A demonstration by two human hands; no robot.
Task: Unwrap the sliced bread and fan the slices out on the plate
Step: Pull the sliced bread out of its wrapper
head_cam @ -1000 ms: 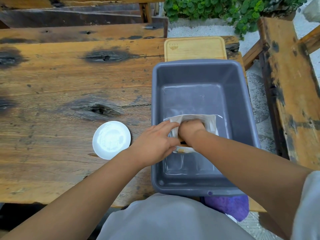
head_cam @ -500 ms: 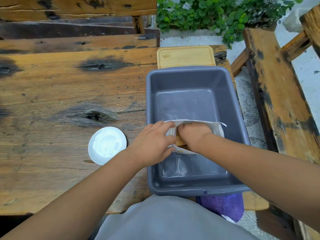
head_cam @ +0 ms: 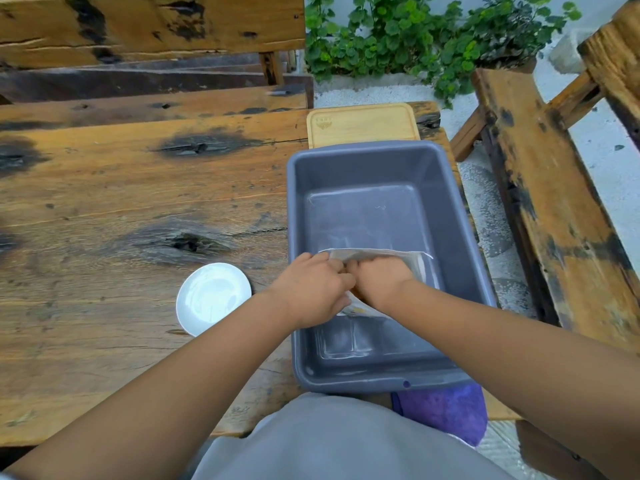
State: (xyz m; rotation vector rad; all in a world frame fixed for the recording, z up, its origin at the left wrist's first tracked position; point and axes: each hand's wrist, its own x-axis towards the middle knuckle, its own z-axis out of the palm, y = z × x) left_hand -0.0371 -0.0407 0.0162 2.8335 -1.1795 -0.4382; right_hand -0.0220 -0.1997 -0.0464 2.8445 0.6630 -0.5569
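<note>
Head view: both hands are down in the grey tub [head_cam: 457, 237], left hand [head_cam: 311, 292] and right hand [head_cam: 377, 282] each with a closed grip on the wrapped bread [head_cam: 381, 254]. I'd say unwrapping has barely begun. The white plate [head_cam: 213, 297], just left of that grip, holds no slices yet.

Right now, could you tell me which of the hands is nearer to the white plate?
Left. The left hand is just right of the white plate; the right hand is farther right, over the grey tub.

Soft, even daylight, faint shadows, sharp focus, wide-angle bending at the edges.
</note>
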